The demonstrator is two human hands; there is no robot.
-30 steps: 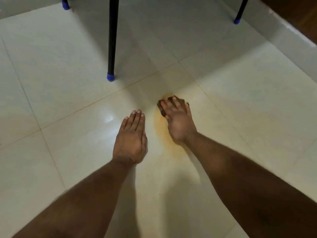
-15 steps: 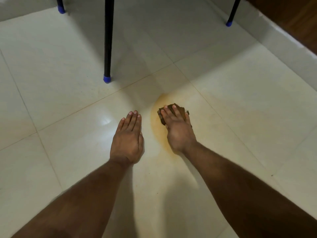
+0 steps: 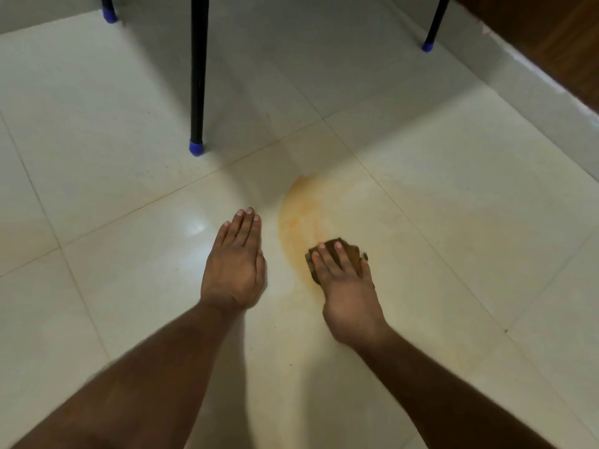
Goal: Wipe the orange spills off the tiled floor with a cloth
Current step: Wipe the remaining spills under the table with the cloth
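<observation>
An orange spill (image 3: 299, 218) smears in a curved streak across the pale tiled floor (image 3: 453, 205), running from near a grout line down toward my right hand. My right hand (image 3: 343, 283) presses flat on a small brown cloth (image 3: 351, 252) at the lower end of the streak, fingers straight over it. Most of the cloth is hidden under the hand. My left hand (image 3: 236, 267) rests flat on the floor to the left of the spill, fingers together, holding nothing.
A black chair leg with a blue foot cap (image 3: 197, 149) stands just beyond my left hand. Two more blue-capped legs, one (image 3: 110, 16) at the far left and one (image 3: 428, 47) at the far right. A white skirting and wooden panel (image 3: 551, 43) run along the right.
My right hand has dragged the cloth toward me along the streak, uncovering the orange smear's far end. My left hand has stayed flat on the floor.
</observation>
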